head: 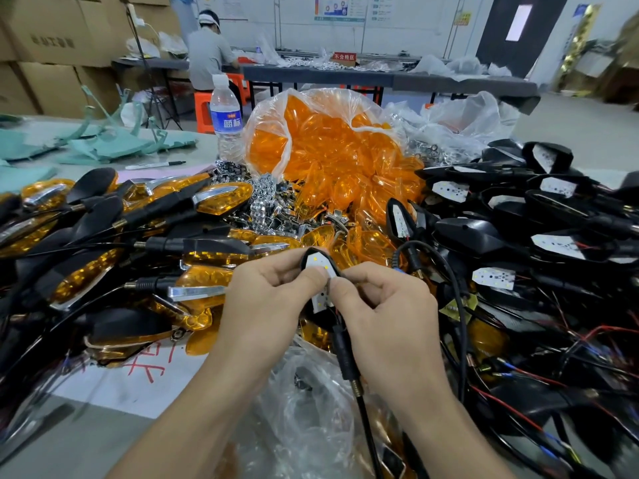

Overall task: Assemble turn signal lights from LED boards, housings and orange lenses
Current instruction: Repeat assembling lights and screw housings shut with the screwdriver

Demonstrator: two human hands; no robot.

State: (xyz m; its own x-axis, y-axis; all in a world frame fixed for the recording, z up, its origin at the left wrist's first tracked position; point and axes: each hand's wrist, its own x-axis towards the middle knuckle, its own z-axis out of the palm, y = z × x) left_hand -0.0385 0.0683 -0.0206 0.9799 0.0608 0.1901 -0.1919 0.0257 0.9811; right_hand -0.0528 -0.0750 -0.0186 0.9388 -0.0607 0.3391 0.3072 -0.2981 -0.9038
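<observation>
Head view, left to right. Finished lights are lying heaped at the near left. At near centre the left hand is gripping a black housing, its fingers curled round the shell's left edge and its thumb pressing on the white LED board lying in the open face. The right hand is pinching the board's near end between thumb and forefinger, with its other fingers curled. The two thumb tips appear to be touching over the board. The housing's stalk is hanging toward the viewer between the wrists.

Judged step: the board is being seated, and no lens is on yet. The next move is calling for an orange lens from the bag just beyond the hands, aligned over the board. Housings with boards are lying piled at the right.
</observation>
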